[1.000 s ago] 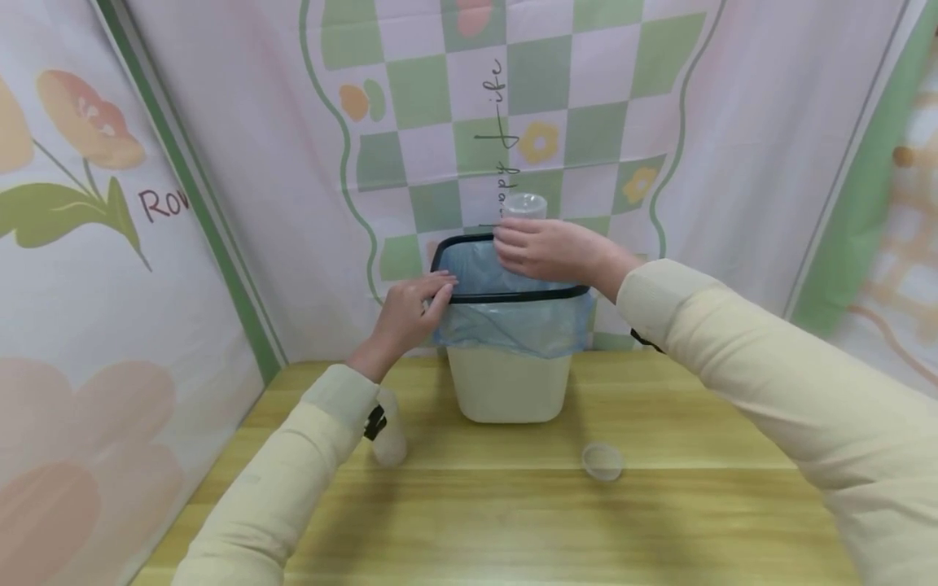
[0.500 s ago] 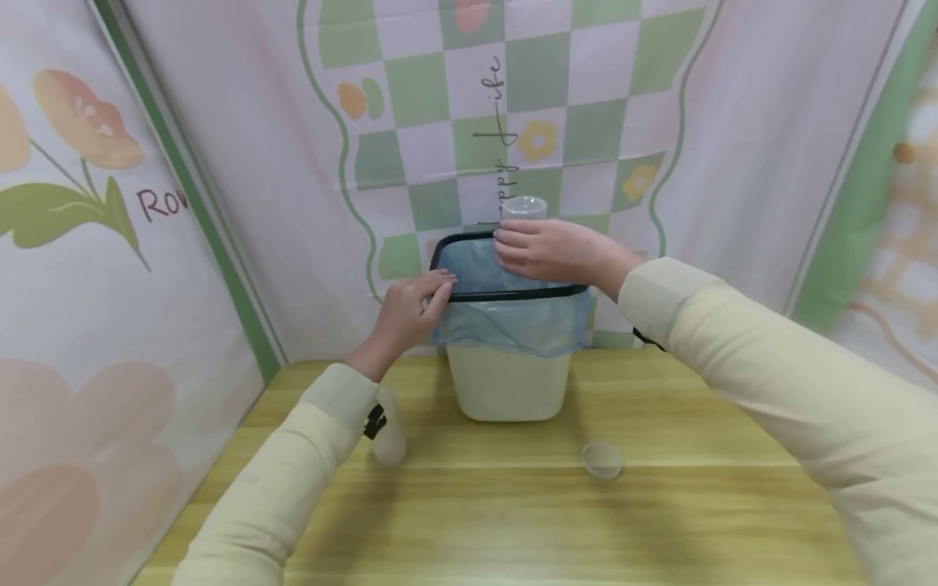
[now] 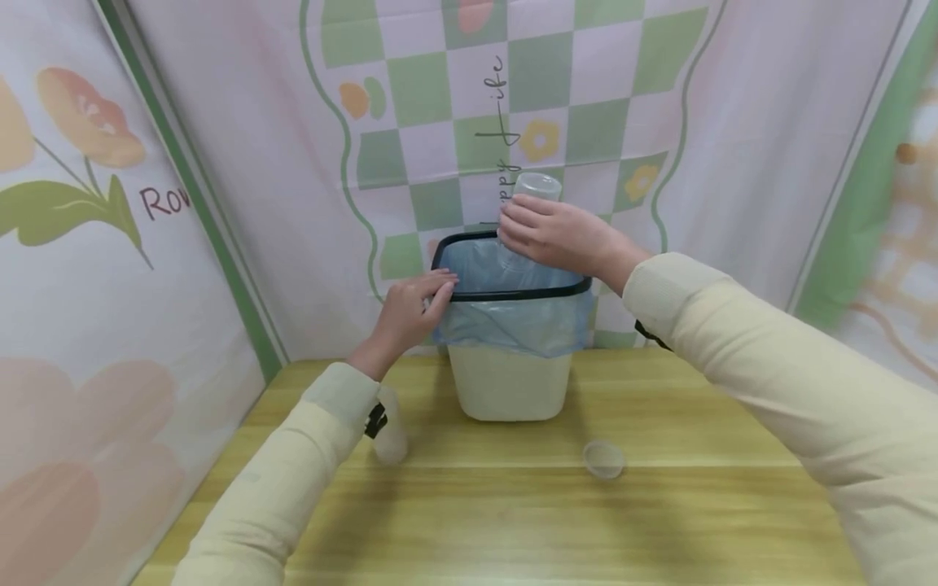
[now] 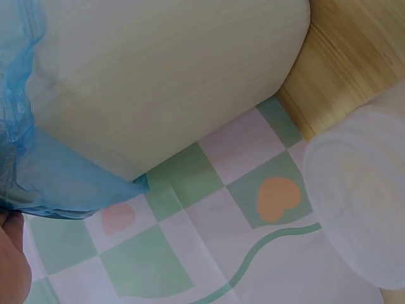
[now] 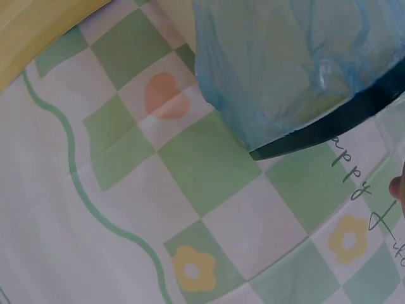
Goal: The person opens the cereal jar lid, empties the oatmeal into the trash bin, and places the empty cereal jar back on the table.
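The clear, round plastic container (image 3: 538, 187) has just risen a little above the cream plastic bin (image 3: 510, 382) and leans, its top shifted toward the bin's right side. Its lower end now shows below the fingers, against the blue, see-through plastic liner (image 3: 513, 325), within the bin's mouth. The right hand (image 3: 557, 236) pinches the container around its side. The left hand (image 3: 412, 309) has stayed at the bin's front left corner, its fingers over the black plastic rim (image 3: 520, 295) and its thumb along the outside, so the 2 hands seem to share the work: 1 steadies the bin, 1 handles the container.

For the work, the shift reads as a change of tilt rather than a release; the container is still held at the bin's mouth. Its contents cannot be made out.

Nothing else has clearly moved: the clear, round plastic lid (image 3: 604, 461) lies on the wooden worktop (image 3: 513, 505) to the bin's front right, and a whitish, cylindrical object (image 3: 392, 439) is to the bin's front left, partly hidden by the left sleeve.
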A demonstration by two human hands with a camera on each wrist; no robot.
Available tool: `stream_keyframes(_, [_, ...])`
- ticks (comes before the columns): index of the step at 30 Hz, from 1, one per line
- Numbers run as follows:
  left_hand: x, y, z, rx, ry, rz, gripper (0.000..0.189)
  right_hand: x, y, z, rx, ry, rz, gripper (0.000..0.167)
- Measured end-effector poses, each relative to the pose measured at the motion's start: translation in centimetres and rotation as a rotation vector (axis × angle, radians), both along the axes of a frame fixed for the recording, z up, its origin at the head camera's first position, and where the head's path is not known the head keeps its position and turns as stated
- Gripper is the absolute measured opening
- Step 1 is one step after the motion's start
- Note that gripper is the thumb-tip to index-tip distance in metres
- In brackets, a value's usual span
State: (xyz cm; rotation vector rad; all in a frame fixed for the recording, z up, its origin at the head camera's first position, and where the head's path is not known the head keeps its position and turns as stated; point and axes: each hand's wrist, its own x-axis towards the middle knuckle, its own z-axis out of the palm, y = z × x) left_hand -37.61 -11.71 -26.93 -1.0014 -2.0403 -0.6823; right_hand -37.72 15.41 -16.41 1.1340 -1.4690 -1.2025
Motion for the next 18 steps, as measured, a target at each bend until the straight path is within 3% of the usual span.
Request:
stream_keyframes(5, [0.0, 0.0, 0.0, -0.002, -0.016, 0.005, 0.028, 0.0, 0.1, -0.2, 0.085, -0.040, 0.002, 0.042])
stream_keyframes(10, [0.0, 0.0, 0.0, -0.002, -0.022, 0.000, 0.029, 0.4, 0.3, 0.6, -0.102, -0.053, -0.001, 0.047])
stream_keyframes(12, [0.0, 0.0, 0.1, 0.000, -0.017, -0.001, 0.029, 0.4, 0.2, 0.8, -0.132, -0.049, 0.009, 0.047])
stream_keyframes(18, [0.0, 0.1, 0.1, 0.003, -0.008, 0.005, 0.028, 0.0, -0.1, -0.1, 0.070, -0.097, 0.015, 0.043])
